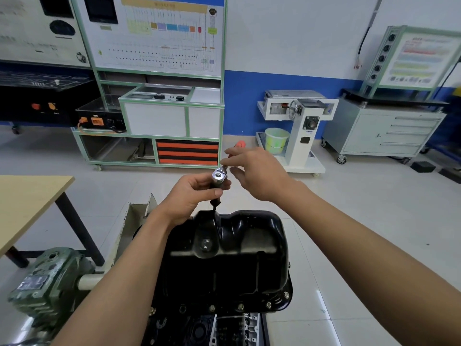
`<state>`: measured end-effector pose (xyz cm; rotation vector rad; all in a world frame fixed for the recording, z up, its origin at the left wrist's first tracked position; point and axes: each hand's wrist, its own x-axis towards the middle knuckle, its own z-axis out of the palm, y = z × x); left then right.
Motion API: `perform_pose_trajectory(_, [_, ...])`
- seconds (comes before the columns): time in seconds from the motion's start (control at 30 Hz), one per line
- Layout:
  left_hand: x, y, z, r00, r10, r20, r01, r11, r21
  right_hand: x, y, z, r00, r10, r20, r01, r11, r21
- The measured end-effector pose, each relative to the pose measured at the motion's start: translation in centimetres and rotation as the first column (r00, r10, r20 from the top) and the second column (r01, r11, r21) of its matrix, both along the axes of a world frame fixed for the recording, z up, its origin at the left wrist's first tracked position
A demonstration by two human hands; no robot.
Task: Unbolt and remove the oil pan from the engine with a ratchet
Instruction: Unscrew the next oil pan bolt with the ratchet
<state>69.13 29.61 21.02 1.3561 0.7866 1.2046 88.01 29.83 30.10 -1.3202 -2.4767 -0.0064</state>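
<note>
A glossy black oil pan [232,255] sits upside-up on the engine [219,328] below me, with a silver drain plug [205,244] near its middle and several bolts along its near flange [240,306]. My left hand [192,196] is closed around the chrome ratchet head [219,176] and the black extension under it, which drops down to the pan's far edge. My right hand [257,171] holds the ratchet handle, whose red grip end [240,144] pokes out above the fingers.
A green gearbox of the engine stand [47,283] sits at lower left. A wooden table [27,203] stands to the left. Across the tiled floor are a green-framed training bench [159,116], a white stand with a bucket [275,139], and a grey drawer cabinet [389,131].
</note>
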Motion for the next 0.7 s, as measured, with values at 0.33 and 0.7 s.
perform_pose_trajectory(0.33, [0.4, 0.1, -0.1, 0.984, 0.179, -0.005, -0.178, 0.983, 0.047, -0.8, -1.5, 1.3, 0.967, -0.227, 0.113, 0.209, 0.966, 0.152])
perform_pose_trajectory(0.7, [1.0, -0.4, 0.3, 0.970, 0.240, -0.020, -0.237, 0.966, 0.105, -1.6, -3.4, 1.0, 0.993, -0.121, -0.016, 0.113, 0.966, -0.232])
